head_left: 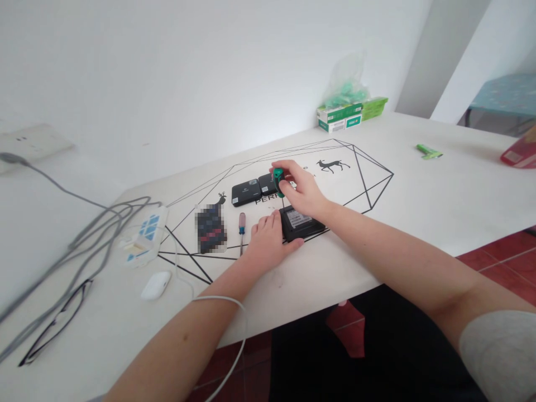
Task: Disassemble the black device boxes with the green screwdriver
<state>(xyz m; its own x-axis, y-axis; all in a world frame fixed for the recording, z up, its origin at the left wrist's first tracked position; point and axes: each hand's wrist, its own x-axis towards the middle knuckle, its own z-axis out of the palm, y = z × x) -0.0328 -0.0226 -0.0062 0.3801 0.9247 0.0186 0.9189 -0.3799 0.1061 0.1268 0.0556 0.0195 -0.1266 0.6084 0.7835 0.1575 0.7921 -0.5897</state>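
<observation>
My right hand (302, 192) is closed around a green-handled screwdriver (278, 181), held upright with its tip down on a small black device (302, 223) lying on the white table (419, 201). My left hand (268, 240) rests on the table and presses against the device's left edge, fingers curled on it. A second screwdriver (242, 228) with a blue and brown handle lies just left of my left hand. Two more black devices (252, 190) lie side by side behind the hands.
A white power strip (144, 237) with grey cables (84, 234), a white mouse (156, 285) and black glasses (54, 324) lie at the left. Green and white boxes (341, 116) under a plastic bag stand at the back. A small green item (429, 151) lies far right.
</observation>
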